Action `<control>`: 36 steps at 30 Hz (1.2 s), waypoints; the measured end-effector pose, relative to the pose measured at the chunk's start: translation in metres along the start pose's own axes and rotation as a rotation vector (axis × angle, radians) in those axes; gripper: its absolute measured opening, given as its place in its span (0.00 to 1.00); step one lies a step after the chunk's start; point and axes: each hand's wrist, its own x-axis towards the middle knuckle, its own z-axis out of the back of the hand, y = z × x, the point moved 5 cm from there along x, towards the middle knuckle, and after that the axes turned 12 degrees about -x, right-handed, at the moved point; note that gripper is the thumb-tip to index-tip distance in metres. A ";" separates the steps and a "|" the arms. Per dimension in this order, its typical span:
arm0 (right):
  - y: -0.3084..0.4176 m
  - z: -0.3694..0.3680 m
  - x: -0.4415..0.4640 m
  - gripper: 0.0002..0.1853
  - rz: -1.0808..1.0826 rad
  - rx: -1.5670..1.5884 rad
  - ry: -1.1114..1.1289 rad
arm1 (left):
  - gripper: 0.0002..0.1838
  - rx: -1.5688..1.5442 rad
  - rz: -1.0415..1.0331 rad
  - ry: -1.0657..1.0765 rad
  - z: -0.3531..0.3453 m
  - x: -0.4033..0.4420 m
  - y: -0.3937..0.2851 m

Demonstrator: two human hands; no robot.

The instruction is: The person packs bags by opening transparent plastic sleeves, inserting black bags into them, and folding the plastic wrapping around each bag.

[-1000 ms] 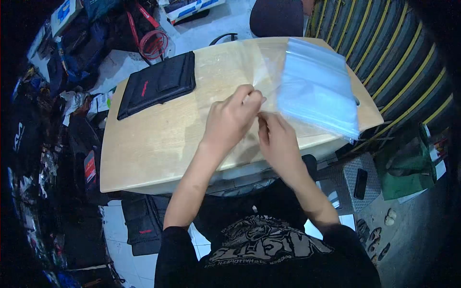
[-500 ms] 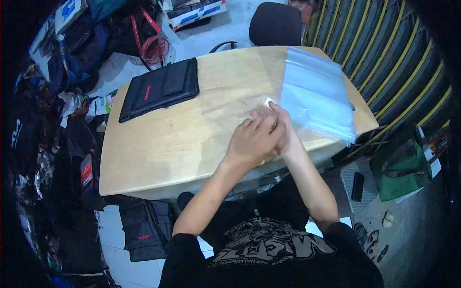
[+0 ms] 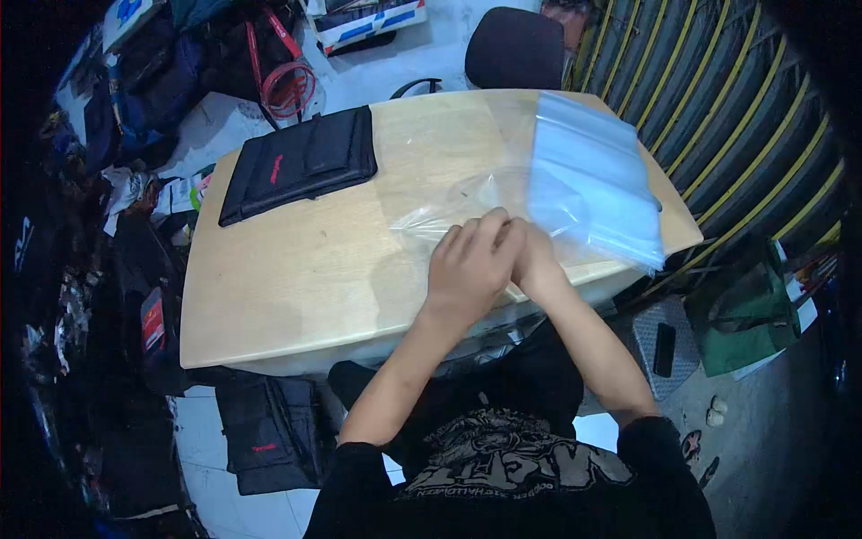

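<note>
My left hand (image 3: 471, 265) is closed, its curled fingers on the near edge of a clear plastic bag (image 3: 431, 220). Right beside it and partly behind it, my right hand (image 3: 536, 256) touches the same bag, with its fingers mostly hidden. The bag lies loosely crumpled over the wooden table (image 3: 278, 278) beyond the hands. To the right rests a stack of translucent plastic bags (image 3: 593, 175). At the table's far left lies a flat black pouch (image 3: 301, 163) with red lettering.
A dark chair (image 3: 514, 47) stands behind the table. Yellow-striped black coils (image 3: 718, 117) line the right side, above a green bag (image 3: 745, 314) and a phone (image 3: 664, 350) on a grey surface. More black pouches (image 3: 269, 431) lie on the floor, lower left.
Both hands have come together and moved slightly toward the table's near edge. The clear bag has bunched up in front of them. The stack and the black pouch stay in place on the table.
</note>
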 end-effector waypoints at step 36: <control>0.008 0.012 0.130 0.15 0.217 -0.210 -0.370 | 0.13 0.022 0.035 0.171 0.013 -0.005 -0.031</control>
